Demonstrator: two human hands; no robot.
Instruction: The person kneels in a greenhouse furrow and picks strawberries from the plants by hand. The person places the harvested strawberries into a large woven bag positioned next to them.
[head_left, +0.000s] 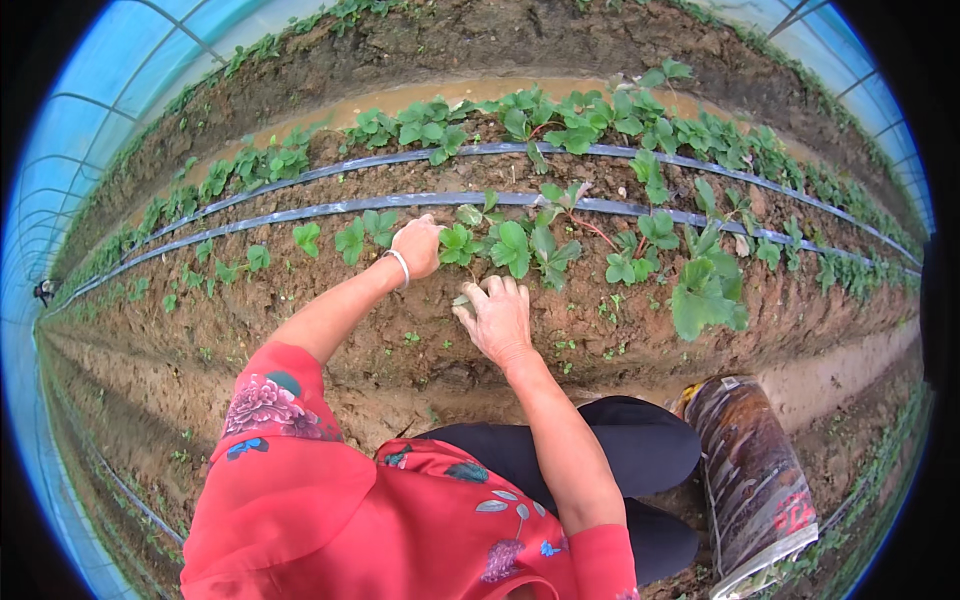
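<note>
My left hand (418, 246), with a white bracelet at the wrist, reaches to the bed beside a strawberry plant (459, 244). Its fingers point away and their tips are hidden, so I cannot tell what they touch. Closer to me, my right hand (499, 311) curls low over the bed's sloping side. A small green leaf (461, 300) shows between its thumb and fingers, and a thin stem runs from the plant towards them. Soil marks the fingertips. More strawberry leaves (511, 247) spread just beyond the right hand.
Two drip irrigation tapes (420, 199) run along the raised soil bed (360, 300). Behind them grows another row of strawberry plants (577, 124), bordered by a muddy water-filled furrow (375, 101). A printed plastic sack (750, 465) stands right of my knees. Blue greenhouse film (97, 105) encloses everything; a distant person (46, 290) is at far left.
</note>
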